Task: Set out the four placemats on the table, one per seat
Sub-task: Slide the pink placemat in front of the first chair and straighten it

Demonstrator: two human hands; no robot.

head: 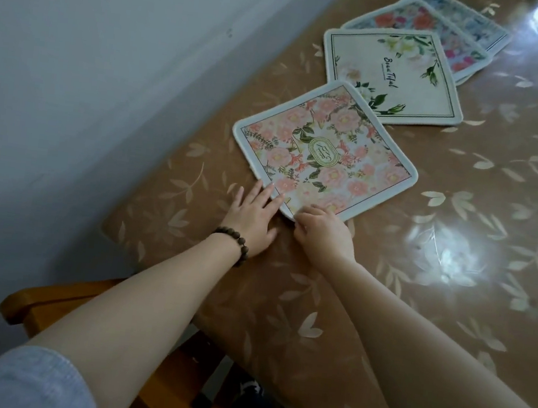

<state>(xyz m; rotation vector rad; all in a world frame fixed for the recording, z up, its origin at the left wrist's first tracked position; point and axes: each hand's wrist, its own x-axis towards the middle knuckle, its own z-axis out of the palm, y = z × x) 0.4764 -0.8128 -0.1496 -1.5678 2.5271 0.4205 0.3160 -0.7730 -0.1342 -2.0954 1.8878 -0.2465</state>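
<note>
At the near left table (448, 325) edge, the left hand (252, 217) is pressing flat and the right hand (323, 231) is pinching the pink floral placemat (325, 153) corner, which wants squaring.

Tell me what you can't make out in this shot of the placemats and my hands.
- Head view: the farthest blue placemat is mostly covered by the red-flowered placemat, and glare blurs it.
- Right hand: curled fingers hide their grip on the pink placemat corner.
- Seats: only one wooden chair shows; the table runs off frame.
</note>
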